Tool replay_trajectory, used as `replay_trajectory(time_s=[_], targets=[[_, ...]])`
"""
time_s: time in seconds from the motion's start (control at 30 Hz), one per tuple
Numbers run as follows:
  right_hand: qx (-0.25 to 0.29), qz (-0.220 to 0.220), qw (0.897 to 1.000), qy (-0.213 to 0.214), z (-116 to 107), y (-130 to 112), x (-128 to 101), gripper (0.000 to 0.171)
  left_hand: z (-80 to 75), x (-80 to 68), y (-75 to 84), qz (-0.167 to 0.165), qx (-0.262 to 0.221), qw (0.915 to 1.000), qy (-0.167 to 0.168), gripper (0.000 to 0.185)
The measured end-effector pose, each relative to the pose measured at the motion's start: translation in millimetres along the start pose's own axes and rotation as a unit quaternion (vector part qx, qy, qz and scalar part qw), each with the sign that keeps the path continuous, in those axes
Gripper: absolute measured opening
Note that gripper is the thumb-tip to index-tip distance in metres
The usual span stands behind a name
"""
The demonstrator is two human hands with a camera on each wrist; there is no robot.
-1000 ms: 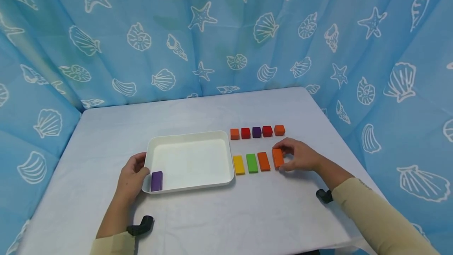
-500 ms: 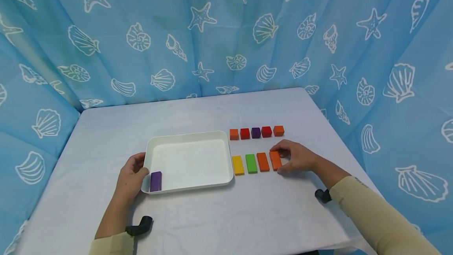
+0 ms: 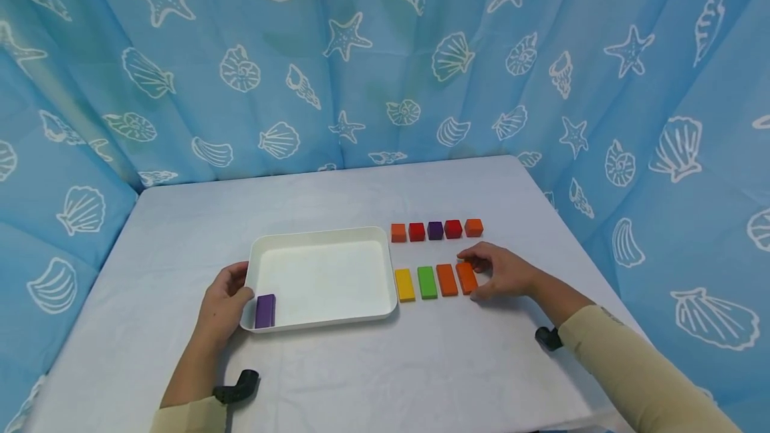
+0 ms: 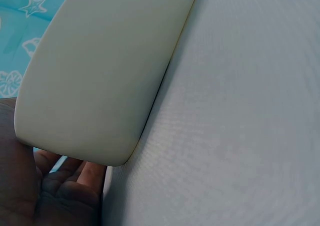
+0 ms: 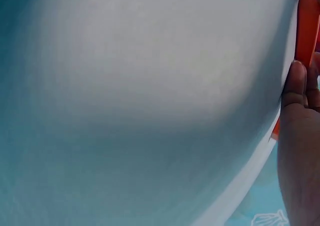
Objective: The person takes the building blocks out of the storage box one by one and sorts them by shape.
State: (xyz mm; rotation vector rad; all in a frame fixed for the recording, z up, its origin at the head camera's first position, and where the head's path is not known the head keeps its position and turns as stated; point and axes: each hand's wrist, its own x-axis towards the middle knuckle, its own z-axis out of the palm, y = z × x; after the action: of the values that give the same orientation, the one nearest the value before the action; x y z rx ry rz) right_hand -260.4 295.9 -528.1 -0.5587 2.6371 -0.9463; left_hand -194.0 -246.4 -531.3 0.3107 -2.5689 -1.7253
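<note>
The white tray [image 3: 331, 272] lies on the cloth with a purple rectangular block [image 3: 265, 311] in its near left corner. My left hand [image 3: 219, 303] holds the tray's left end, thumb on the rim and fingers outside the wall. In the left wrist view the tray's pale outer wall [image 4: 110, 70] fills the upper left, with the left hand [image 4: 65, 191] at its corner. My right hand [image 3: 508, 272] spans the rightmost orange rectangular block [image 3: 466, 278], thumb at its near end and fingertips at its far end. This block stands close beside another orange block [image 3: 447, 280].
Further left in that row are a green block [image 3: 427, 282] and a yellow block [image 3: 405, 285] near the tray's right wall. Behind runs a row of several small cubes, a purple cube [image 3: 435, 230] in the middle. A blue shell-print curtain [image 3: 361, 85] surrounds the white table [image 3: 337, 386].
My right hand has brought the orange block left, closer to the other orange one, and its tilt has come to match the row more. The left hand and tray have stayed in place.
</note>
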Motion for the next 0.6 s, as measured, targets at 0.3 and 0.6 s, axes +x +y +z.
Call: replay_trajectory(time_s=[0.3, 0.6], targets=[[0.145, -0.053, 0.987, 0.055, -2, -41, 10, 0.085, -3.1, 1.4, 2.1, 0.003, 0.0, 1.0, -0.005, 0.06], [0.231, -0.084, 0.969, -0.007, 40, -145, 66, 0.077, -1.3, 0.0, 2.2, -0.004, 0.001, 1.0, -0.009, 0.061]])
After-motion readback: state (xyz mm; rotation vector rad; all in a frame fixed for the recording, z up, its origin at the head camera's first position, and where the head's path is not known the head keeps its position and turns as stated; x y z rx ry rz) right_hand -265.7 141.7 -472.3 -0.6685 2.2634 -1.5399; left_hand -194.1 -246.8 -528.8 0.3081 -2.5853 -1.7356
